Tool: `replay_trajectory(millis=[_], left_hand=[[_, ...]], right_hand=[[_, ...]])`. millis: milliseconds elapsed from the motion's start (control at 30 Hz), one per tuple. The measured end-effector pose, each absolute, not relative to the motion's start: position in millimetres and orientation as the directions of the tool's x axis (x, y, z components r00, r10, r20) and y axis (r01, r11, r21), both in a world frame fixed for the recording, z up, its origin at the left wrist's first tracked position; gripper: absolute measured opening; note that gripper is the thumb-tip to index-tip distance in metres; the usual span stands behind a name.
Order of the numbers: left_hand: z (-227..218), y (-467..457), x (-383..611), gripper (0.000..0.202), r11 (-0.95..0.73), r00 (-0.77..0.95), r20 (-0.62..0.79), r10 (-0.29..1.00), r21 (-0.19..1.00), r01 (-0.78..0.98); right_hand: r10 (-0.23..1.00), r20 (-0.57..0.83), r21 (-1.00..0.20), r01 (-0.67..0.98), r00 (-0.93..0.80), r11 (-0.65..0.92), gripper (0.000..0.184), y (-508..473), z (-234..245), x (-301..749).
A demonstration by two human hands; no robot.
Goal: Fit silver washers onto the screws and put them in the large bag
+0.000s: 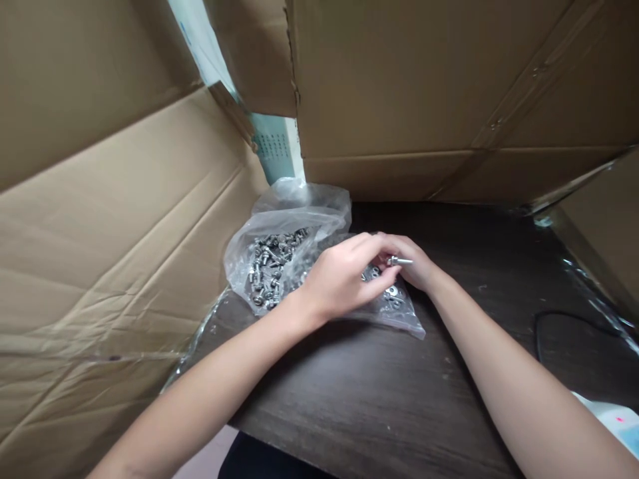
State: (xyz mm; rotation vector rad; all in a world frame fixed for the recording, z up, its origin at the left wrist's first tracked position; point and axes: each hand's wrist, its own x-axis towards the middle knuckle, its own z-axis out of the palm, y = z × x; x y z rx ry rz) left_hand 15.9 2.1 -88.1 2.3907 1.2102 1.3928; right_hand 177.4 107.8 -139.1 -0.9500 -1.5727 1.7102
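A clear plastic bag [289,219] full of several small metal screws [272,263] lies on a dark wooden table [379,399]. My left hand [339,279] rests over a second, flatter clear bag [402,313] holding several washers, with its fingers curled toward my right hand. My right hand [417,266] is closed in a pinch on a small metal screw [399,261] that points right. The two hands meet above the washer bag.
Large cardboard boxes wall in the table: one on the left [100,233], one at the back [449,100], one at the right edge [609,219]. A black cable [542,326] loops at the right. A white object [614,422] lies at the lower right corner.
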Motion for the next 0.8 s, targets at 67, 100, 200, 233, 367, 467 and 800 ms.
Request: replay_trajectory(millis=[67,100,200,233,367,467,800], left_hand=[[-53,-13,7,0.01,-0.595,0.193,0.636,0.747,0.51,0.621],[-38,-21,-2,0.008,-0.529,0.154,0.594,0.79,0.532,0.661],[-14,-41,-42,0.006,-0.264,0.016,0.423,0.906,0.534,0.803],[-15,-46,-57,0.006,-0.178,-0.029,0.375,0.927,0.505,0.844],[-44,-53,-101,0.005,0.107,-0.188,0.215,0.958,0.341,0.934],[-68,-53,-110,0.01,0.201,-0.247,0.156,0.956,0.265,0.943],[-63,-47,-94,0.021,0.291,-0.32,0.178,0.931,0.17,0.941]], right_hand=[[0.835,-0.099,-0.994,0.016,-0.542,-0.108,0.043,109,-141,178],[0.831,-0.112,-0.993,0.021,-0.545,-0.12,0.045,110,-142,178],[0.82,-0.138,-0.99,0.046,-0.555,-0.135,0.049,111,-144,178],[0.82,-0.137,-0.99,0.051,-0.555,-0.131,0.049,112,-144,178],[0.822,-0.134,-0.991,0.063,-0.554,-0.119,0.049,110,-144,178],[0.827,-0.126,-0.992,0.061,-0.549,-0.11,0.049,109,-143,178],[0.832,-0.111,-0.994,0.05,-0.543,-0.1,0.049,108,-141,177]])
